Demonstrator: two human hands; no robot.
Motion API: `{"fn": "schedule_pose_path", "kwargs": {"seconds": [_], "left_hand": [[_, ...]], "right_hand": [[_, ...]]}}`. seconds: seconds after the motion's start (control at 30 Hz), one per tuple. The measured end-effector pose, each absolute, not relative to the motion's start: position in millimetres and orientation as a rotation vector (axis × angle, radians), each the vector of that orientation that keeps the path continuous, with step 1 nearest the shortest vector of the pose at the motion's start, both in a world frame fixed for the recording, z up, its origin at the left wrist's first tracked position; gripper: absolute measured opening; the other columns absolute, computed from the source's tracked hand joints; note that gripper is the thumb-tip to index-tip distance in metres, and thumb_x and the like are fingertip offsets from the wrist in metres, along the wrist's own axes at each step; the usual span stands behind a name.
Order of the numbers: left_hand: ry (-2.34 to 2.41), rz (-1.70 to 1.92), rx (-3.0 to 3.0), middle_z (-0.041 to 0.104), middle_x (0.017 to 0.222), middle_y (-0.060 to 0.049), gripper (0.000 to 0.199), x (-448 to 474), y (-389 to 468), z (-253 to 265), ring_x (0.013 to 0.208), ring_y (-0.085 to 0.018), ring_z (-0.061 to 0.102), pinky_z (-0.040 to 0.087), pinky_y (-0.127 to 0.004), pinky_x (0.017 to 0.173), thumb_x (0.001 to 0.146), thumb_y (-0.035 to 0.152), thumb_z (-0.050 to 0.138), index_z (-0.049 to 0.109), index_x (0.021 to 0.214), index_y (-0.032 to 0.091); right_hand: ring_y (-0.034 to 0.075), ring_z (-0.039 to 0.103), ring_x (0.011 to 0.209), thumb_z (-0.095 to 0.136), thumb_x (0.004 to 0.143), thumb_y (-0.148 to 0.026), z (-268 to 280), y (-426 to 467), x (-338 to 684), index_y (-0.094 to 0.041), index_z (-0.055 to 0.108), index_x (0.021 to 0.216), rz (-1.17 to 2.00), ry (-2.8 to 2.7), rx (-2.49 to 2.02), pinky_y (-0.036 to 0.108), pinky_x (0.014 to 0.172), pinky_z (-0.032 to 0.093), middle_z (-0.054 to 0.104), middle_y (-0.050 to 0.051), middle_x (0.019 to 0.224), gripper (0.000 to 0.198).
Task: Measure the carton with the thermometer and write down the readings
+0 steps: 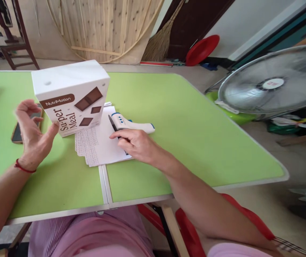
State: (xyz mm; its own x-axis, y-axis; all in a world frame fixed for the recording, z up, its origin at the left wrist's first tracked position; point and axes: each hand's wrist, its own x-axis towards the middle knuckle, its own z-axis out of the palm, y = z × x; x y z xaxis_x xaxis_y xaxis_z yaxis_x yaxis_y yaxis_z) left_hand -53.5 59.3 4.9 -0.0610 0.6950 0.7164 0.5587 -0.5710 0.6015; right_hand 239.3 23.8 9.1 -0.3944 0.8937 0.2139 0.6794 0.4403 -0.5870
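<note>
A white carton (74, 114) printed "NutriMotion Su-per Meal" stands on the green table, slightly left of the middle. My left hand (35, 132) is beside its left side, fingers apart and curved; the thumb tip overlaps the carton's edge, and contact is unclear. Behind that hand lies a phone (17, 135), partly covered. My right hand (138, 144) is closed around a dark pen (112, 123) over a white sheet (106, 142). Handwritten papers (87, 144) stick out at the sheet's left. A white and blue infrared thermometer (139, 126) lies just beyond my right hand.
The green folding table (196, 142) has a metal seam (104, 185) in front of the papers. At the right stands a large fan (273, 84). A straw broom (159, 43), a red basin (202, 50) and a wooden chair (17, 46) are beyond the table.
</note>
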Motion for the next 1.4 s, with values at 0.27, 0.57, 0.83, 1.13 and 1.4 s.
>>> {"fn": "schedule_pose_path", "kwargs": {"seconds": [0.27,0.57,0.83,1.13,1.4], "left_hand": [[0.907,1.535,2.636,0.052,0.072,0.005,0.02,-31,24,26,0.059,-0.009,0.049,0.04,-0.022,0.056,0.083,0.007,0.064,0.053,0.092,0.02],[0.917,0.542,2.897,0.068,0.076,-0.004,0.034,-23,16,2,0.062,-0.017,0.064,0.045,-0.028,0.057,0.106,0.034,0.042,0.067,0.117,0.014],[0.981,0.278,2.952,0.067,0.082,-0.006,0.028,-15,6,5,0.068,-0.021,0.064,0.049,-0.034,0.066,0.099,0.035,0.058,0.068,0.115,0.014],[1.017,0.192,2.992,0.066,0.082,-0.005,0.035,-12,3,6,0.067,-0.02,0.062,0.048,-0.034,0.066,0.099,0.042,0.057,0.064,0.12,0.015],[1.028,0.166,2.987,0.066,0.083,-0.005,0.033,-11,3,6,0.072,-0.021,0.064,0.049,-0.034,0.068,0.1,0.04,0.056,0.063,0.122,0.017]], "right_hand": [[0.019,0.063,0.082,0.066,0.086,-0.027,4,23,246,-0.026,0.056,0.12,0.47,-1.874,-0.82,0.038,0.078,0.058,0.061,0.003,0.092,0.035],[0.021,0.067,0.072,0.054,0.089,-0.068,6,3,221,-0.025,0.056,0.115,0.874,-1.593,-0.807,0.043,0.073,0.058,0.067,0.004,0.082,0.05],[0.009,0.045,0.043,0.065,0.082,-0.031,-8,11,212,-0.024,0.051,0.078,1.095,-1.374,-0.897,0.024,0.042,0.039,0.05,-0.008,0.052,0.016],[0.012,0.058,0.055,0.062,0.073,-0.028,-11,12,204,-0.021,0.06,0.077,1.103,-1.578,-1.177,0.026,0.051,0.049,0.064,-0.002,0.064,0.009],[0.01,0.046,0.047,0.061,0.077,-0.025,-20,12,202,-0.023,0.052,0.065,0.882,-1.711,-1.157,0.022,0.044,0.038,0.057,-0.005,0.056,0.014]]}}
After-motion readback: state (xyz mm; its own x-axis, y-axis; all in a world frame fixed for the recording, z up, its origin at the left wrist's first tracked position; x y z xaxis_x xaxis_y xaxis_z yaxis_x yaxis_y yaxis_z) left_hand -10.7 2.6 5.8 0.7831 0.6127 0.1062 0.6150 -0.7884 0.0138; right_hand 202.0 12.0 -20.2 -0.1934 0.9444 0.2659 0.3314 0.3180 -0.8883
